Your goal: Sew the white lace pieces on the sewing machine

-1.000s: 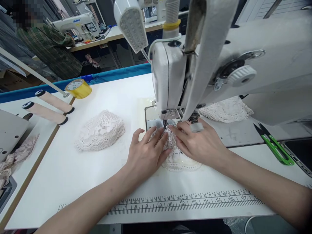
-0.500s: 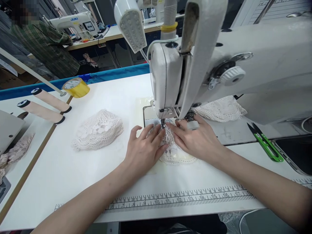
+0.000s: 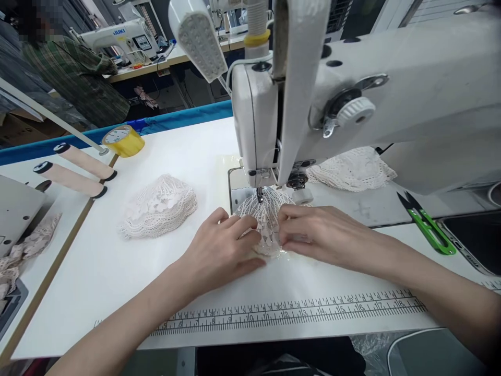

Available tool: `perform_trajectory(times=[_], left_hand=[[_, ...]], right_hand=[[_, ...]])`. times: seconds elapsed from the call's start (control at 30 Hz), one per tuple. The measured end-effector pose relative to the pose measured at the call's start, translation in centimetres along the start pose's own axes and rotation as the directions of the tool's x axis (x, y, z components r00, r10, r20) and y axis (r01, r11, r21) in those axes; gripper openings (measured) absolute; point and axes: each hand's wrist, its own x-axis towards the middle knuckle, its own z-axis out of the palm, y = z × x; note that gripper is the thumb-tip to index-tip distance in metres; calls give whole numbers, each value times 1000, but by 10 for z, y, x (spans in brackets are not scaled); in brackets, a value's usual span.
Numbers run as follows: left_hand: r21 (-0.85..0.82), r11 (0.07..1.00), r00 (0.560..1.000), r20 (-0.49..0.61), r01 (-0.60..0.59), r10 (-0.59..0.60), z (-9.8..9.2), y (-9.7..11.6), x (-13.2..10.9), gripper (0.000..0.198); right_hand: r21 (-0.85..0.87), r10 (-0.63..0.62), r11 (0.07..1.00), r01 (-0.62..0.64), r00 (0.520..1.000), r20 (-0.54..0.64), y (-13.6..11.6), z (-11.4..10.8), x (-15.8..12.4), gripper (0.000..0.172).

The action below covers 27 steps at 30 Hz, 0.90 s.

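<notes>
A cream lace piece (image 3: 269,213) lies fanned out under the presser foot (image 3: 259,195) of a white sewing machine (image 3: 258,120). On its left edge my left hand (image 3: 225,245) has its fingers bent over the lace, with the thumb stretched out below. My right hand (image 3: 321,232) pinches the right edge, its fingertips curled under and partly hidden. Gathered folds run down the middle of the lace between both hands.
A lace stack (image 3: 160,206) sits at the left, another lace stack (image 3: 352,168) behind the needle area. Green thread snips (image 3: 432,230) and a phone (image 3: 475,240) lie right. Thread cones (image 3: 72,180) and yellow tape (image 3: 123,141) stand far left. A person (image 3: 70,73) works beyond.
Both hands have drawn back from the presser foot toward the front edge and moved apart. More of the lace shows, now spread out around the foot. The camera view has shifted slightly.
</notes>
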Motion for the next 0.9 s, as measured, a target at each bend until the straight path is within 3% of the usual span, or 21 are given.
perform_trajectory(times=[0.1,0.2,0.27,0.4,0.5,0.6,0.8,0.9], left_hand=[[-115,983,989,58,143,-137,-6,2,2,19],[-254,893,924,187,373,-333,-14,6,6,15],[-262,864,895,246,430,-371,-20,6,12,13],[-251,878,900,272,409,-341,-22,-3,27,17],[-297,870,905,291,395,-311,-17,-13,40,13],[-362,848,907,314,387,-280,-15,-23,48,24],[-573,712,900,385,406,-204,-20,-37,45,38],[-617,694,921,342,372,-189,-15,-34,35,41]], right_hand=[[141,113,984,-107,993,-34,2,0,-1,19],[265,217,945,-192,974,-71,2,0,0,23],[227,225,955,-192,966,-128,0,2,2,18],[-37,85,994,-102,943,-321,-1,10,6,15],[-199,-60,978,-54,849,-525,3,17,9,21],[-238,-114,970,-50,770,-627,8,20,12,24],[-145,2,984,-102,824,-566,8,22,16,27],[-155,-21,985,-71,850,-526,3,22,13,23]])
